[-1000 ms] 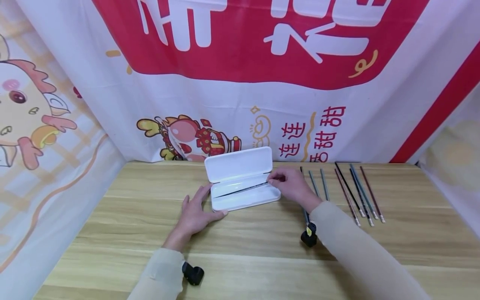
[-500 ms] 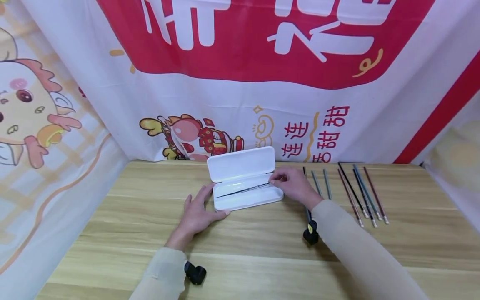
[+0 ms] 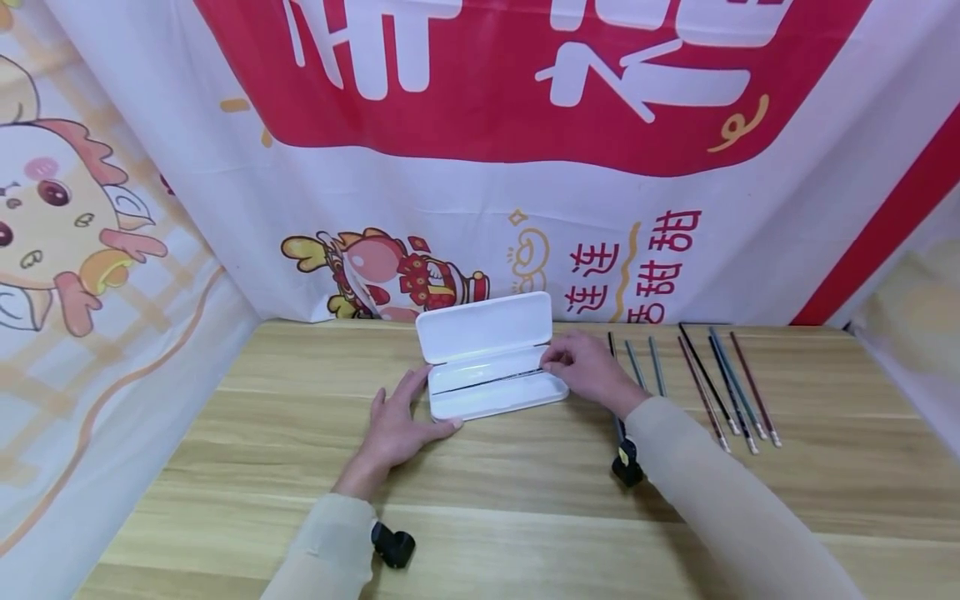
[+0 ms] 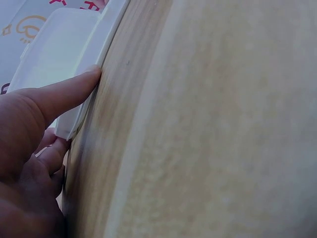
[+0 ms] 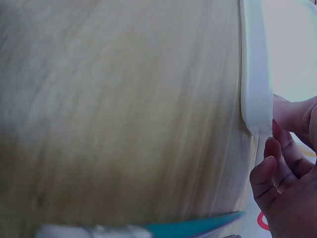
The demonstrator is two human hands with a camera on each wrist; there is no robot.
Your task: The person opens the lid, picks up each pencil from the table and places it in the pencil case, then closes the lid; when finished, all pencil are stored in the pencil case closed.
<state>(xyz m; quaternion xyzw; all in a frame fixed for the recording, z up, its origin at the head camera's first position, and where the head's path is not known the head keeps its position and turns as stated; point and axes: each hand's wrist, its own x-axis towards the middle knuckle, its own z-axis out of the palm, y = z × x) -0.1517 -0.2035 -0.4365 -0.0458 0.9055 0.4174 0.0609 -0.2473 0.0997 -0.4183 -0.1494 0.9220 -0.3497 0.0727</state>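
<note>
A white pencil case lies on the wooden table with its lid raised at the back. My left hand holds its left end, thumb against the front edge and fingers around the side. Inside, a dark pencil runs lengthwise and slightly slanted. My right hand pinches this pencil's right end at the case's right side. In the right wrist view the fingers curl by the corner of the case, and the pencil cannot be seen there.
Two teal pencils and a darker one lie partly under my right forearm. Farther right is a group of several red-brown, black and blue pencils with white ends. A printed cloth hangs behind the table.
The pencil has sunk a little lower into the case, still pinched by my right hand. My left hand keeps its place on the case. The head view has shifted slightly.
</note>
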